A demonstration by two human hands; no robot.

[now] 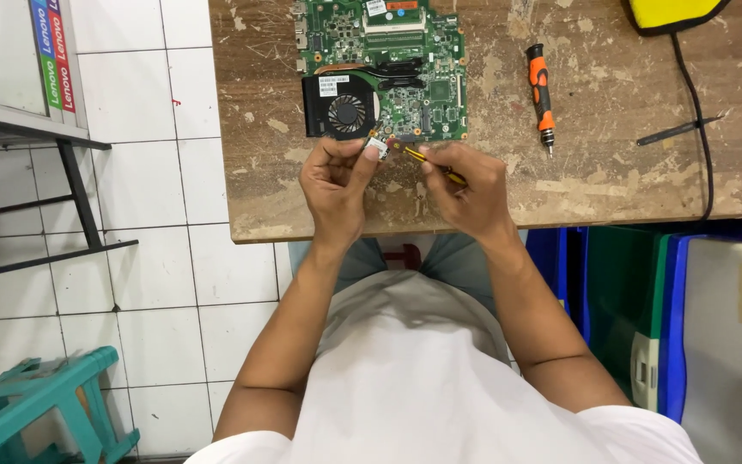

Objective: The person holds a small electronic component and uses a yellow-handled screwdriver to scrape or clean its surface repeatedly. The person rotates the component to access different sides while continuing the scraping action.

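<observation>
**Inspector:** State the hands.

**Assistant:** The left hand [334, 176] is closed, pinching a small card [377, 149] between thumb and fingertips, raised just off the table [611, 185]. The right hand [465, 180] is closed around a yellow-handled tool [427, 161], its tip pointing at the card.

**Inspector:** Why held so?

**Assistant:** In my judgement the pinch steadies the card so the tool tip can work on it; the hands sit close together, near the table's front edge.

**Inspector:** Surroundings?

**Assistant:** A green board [384, 69] with a black fan [345, 112] lies flat just beyond the hands, the card close to its near edge. Whether the card touches the board I cannot tell. An orange screwdriver [542, 93] rests beyond and to the right of the right hand, well apart. Further right lie a thin black probe [676, 131] and a black cable [696, 112].
</observation>
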